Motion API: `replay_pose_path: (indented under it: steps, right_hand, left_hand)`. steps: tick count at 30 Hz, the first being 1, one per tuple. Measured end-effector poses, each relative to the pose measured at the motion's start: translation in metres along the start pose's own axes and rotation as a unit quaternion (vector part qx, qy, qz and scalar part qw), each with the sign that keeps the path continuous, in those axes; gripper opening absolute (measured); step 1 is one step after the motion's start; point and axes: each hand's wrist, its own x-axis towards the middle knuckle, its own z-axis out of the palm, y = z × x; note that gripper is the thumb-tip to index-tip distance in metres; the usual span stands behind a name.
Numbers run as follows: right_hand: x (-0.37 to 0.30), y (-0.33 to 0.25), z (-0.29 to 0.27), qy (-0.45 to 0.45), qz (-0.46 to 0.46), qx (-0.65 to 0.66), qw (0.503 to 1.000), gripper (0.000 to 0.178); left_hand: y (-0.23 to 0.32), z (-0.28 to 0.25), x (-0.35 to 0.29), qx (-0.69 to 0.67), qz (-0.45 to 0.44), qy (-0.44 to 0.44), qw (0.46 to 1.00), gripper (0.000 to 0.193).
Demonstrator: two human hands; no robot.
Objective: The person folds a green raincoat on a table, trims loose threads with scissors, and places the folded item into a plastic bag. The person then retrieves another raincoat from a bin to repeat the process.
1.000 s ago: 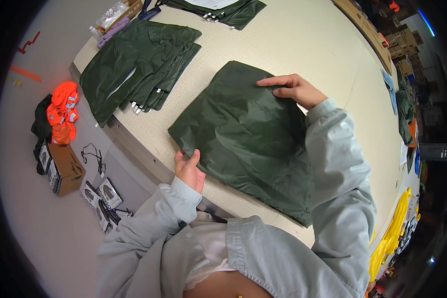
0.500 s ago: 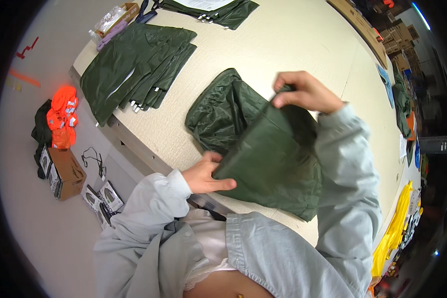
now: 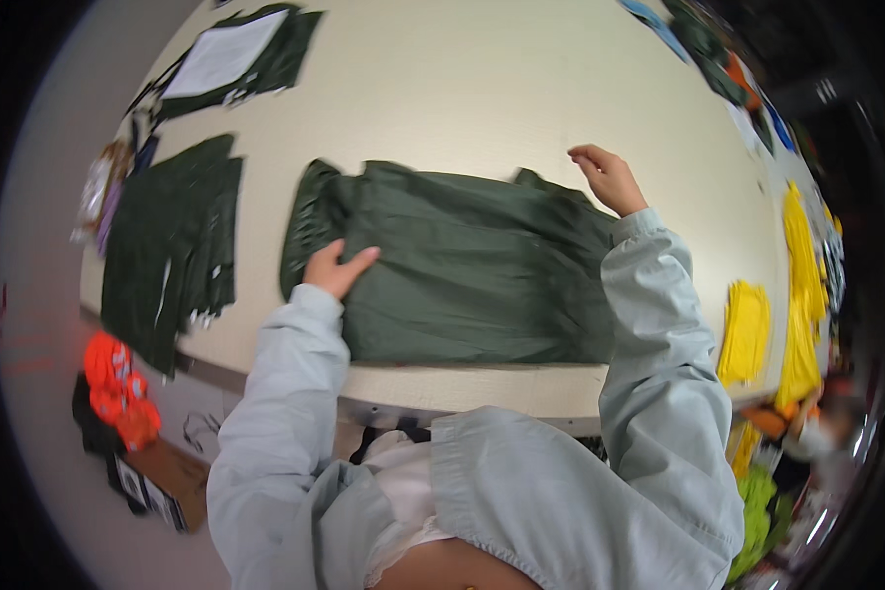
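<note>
A dark green rainwear-like garment, its fabric slightly shiny and creased, lies folded into a wide rectangle along the near side of the table. At its left end my left hand rests on the fabric, thumb spread from the fingers. A gathered, wrinkled part of the garment shows beyond that hand. My right hand is off the cloth, past its far right corner, fingers bent loosely with nothing in them. The garment's right end is partly hidden by my right sleeve.
A pale table bears a stack of dark green garments at left and another pile topped by a white sheet. Yellow folded pieces lie at right. Orange garments and a cardboard box are on the floor at left.
The green garment, held up and folded over between both hands before, now lies flat and spread wider. My right hand has let go of it. The view has swung to the right.
</note>
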Motion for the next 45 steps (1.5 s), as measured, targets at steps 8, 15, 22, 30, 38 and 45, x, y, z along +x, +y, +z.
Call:
replay_pose_path:
  steps: [8,15,22,30,38,45]
  right_hand:
    - [-0.088,0.118,-0.038,-0.162,0.131,0.057,0.976,0.049]
    - [-0.068,0.113,-0.03,-0.184,0.042,0.286,0.939,0.009]
    - [-0.064,0.071,-0.005,-0.089,0.046,-0.033,0.994,0.02]
    - [-0.031,0.055,0.031,-0.052,0.034,-0.193,0.979,0.035]
    - [0.003,0.009,0.071,-0.249,0.015,0.107,0.963,0.048]
    - [0.003,-0.025,0.118,-0.112,0.073,-0.179,0.975,0.055]
  left_hand:
    - [-0.02,-0.012,0.001,-0.013,0.271,0.15,0.951,0.027]
    - [-0.052,-0.031,0.013,-0.137,0.162,0.138,0.968,0.027]
    - [-0.066,-0.074,0.024,-0.17,0.113,0.104,0.973,0.028]
    - [-0.056,-0.09,0.05,-0.064,0.032,-0.007,0.997,0.028]
    - [-0.062,-0.073,0.061,-0.081,0.071,0.063,0.992,0.029]
    - [-0.061,-0.068,0.074,0.184,0.113,0.24,0.946,0.016]
